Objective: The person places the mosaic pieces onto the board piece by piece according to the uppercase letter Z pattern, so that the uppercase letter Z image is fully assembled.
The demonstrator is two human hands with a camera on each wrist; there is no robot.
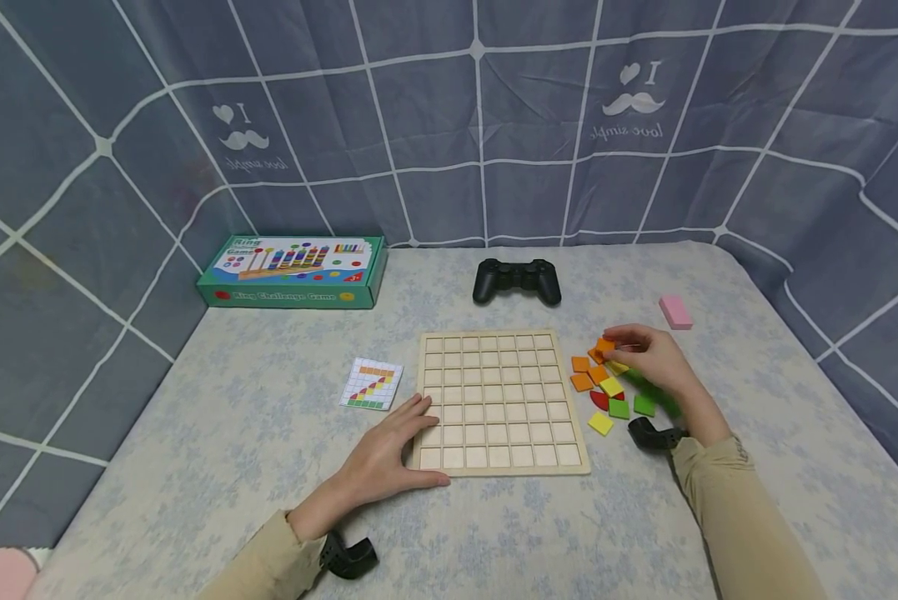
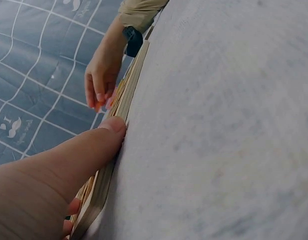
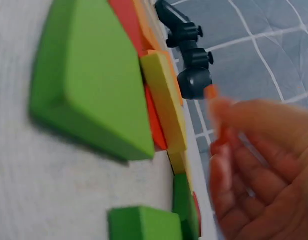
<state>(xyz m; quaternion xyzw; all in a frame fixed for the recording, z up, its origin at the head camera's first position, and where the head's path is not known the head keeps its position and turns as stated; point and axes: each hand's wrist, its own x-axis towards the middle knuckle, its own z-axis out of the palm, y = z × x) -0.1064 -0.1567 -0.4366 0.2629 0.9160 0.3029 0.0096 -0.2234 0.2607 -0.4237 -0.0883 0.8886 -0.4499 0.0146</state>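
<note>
A wooden grid board (image 1: 486, 396) with bare square cells lies on the table. My left hand (image 1: 388, 450) rests at its near left corner, the thumb along the front edge and the other fingers spread on the left side. Over a loose pile to the right of the board, my right hand (image 1: 654, 358) pinches an orange tile (image 3: 222, 136) between thumb and fingers. The pile holds several orange tiles (image 1: 580, 364), yellow tiles (image 1: 601, 423), green tiles (image 1: 619, 409) and red pieces (image 1: 599, 400). Part of it is hidden under the right hand.
A pattern card (image 1: 372, 384) with coloured squares lies left of the board. Behind the board is a black game controller (image 1: 517, 282). A green game box (image 1: 294, 272) stands at the back left, and a pink block (image 1: 676, 312) lies beyond the right hand.
</note>
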